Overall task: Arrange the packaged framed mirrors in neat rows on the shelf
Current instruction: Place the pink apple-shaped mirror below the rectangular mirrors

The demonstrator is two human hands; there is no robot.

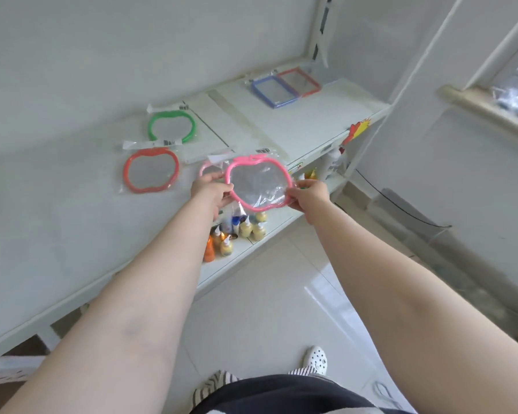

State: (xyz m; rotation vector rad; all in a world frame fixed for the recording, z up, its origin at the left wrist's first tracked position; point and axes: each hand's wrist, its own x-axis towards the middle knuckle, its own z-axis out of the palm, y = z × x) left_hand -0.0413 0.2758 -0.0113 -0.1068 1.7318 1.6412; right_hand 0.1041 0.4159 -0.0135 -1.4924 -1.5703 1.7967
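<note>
Both hands hold a pink apple-shaped framed mirror in clear plastic wrap [259, 183] over the front edge of the white shelf [72, 234].

Both bare forearms reach forward and converge on it: the left hand [211, 186] pinches the mirror's left rim, thumb on top, while the right hand [310, 192] grips its right rim, fingers curled underneath. The mirror is tilted, face up. Just behind its left side a second pale pink wrapped mirror [207, 168] peeks out. Left of the held mirror, a red apple-shaped wrapped mirror [151, 170] lies flat on the shelf; beyond that lies a green one [171, 127]. Far behind the held mirror, near the shelf's back corner, blue [274, 91] and red rectangular framed mirrors [299, 82] lie side by side, touching.
</note>
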